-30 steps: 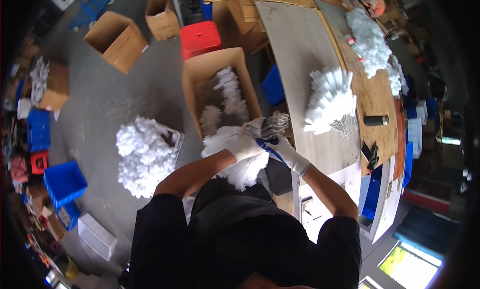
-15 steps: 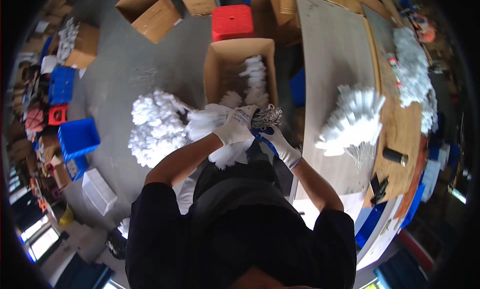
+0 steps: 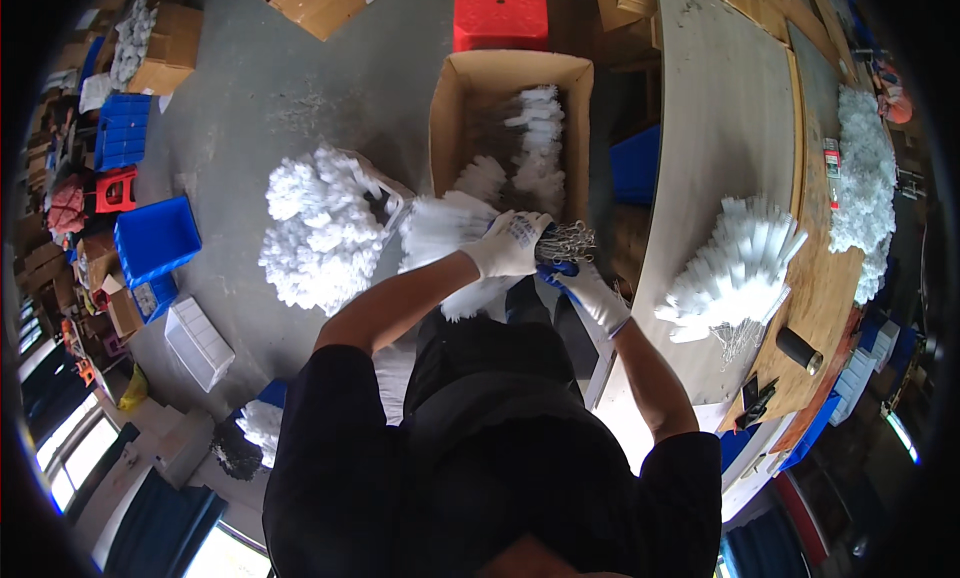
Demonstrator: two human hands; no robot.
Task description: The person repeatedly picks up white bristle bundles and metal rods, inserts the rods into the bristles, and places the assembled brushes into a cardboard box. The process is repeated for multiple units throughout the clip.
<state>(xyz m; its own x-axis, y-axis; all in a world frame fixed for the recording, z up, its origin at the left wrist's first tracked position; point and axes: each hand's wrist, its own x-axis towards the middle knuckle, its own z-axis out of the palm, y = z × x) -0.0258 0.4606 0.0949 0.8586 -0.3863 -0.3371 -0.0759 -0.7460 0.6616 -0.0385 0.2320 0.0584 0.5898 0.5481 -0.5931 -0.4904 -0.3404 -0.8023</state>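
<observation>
My left hand [image 3: 512, 244], in a white glove, is closed around a bundle of white-bristled wire brushes [image 3: 447, 228]. Their bristle ends point left, and the looped wire ends [image 3: 568, 240] stick out to the right of the hand. Close below those loops is my right hand [image 3: 592, 290], gloved in white with blue-coated fingers. Its fingers curl against the wire ends; their tips are partly hidden. Just beyond the bundle stands an open cardboard box [image 3: 448, 113] with more white brushes [image 3: 540, 143] inside.
To the left, a heap of white brushes [image 3: 322, 228] fills a container. On the table [image 3: 712, 108] at right lies a fanned brush pile [image 3: 735, 268], near a black cylinder [image 3: 799, 350]. A red stool [image 3: 500, 16] stands behind the box. Blue bins [image 3: 157, 240] sit farther left.
The whole view has shifted, with the box and stool now higher and farther right. Both hands stay at the brush bundle, which sits farther right in the picture.
</observation>
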